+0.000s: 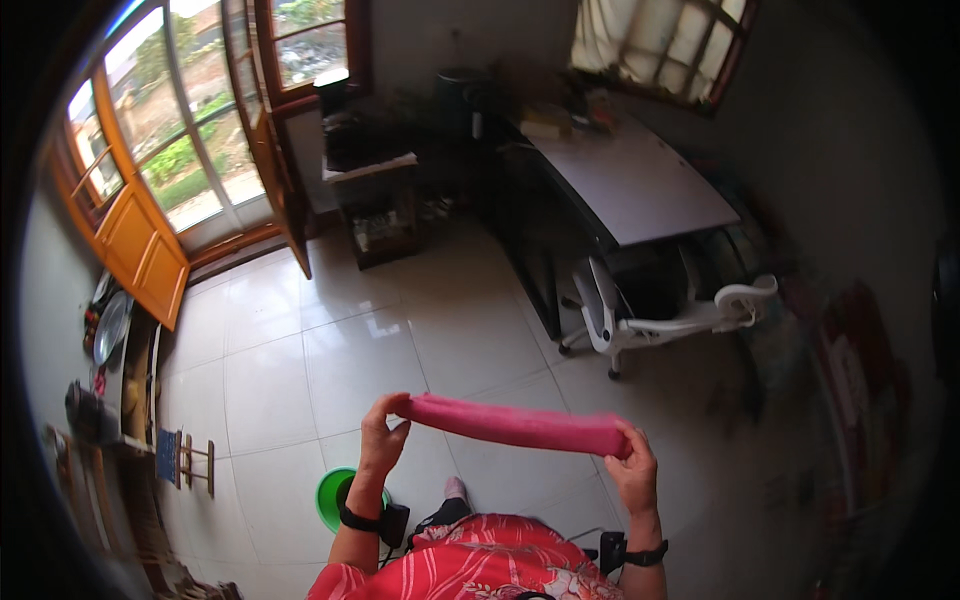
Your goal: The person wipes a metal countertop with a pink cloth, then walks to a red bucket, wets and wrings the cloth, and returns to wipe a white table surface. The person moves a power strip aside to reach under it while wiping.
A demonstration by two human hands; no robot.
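A pink cloth (510,426), folded or rolled into a long strip, is stretched between my two hands in front of my body. My left hand (385,435) grips its left end between thumb and fingers. At the other end, slightly lower in the picture, my right hand (632,465) pinches the cloth the same way. The strip hangs in the air above the tiled floor and sags only a little. Below my left forearm stands a green plastic bucket (330,499), partly covered by the arm; its contents are too dark to make out.
Ahead to the right stands a desk (637,180) with a white and grey swivel chair (645,322). A small cabinet (379,217) is by the window. The wooden door (142,255) is at left, near a low shelf and a small folding stool (171,456). Pale tiles (360,360) cover the floor.
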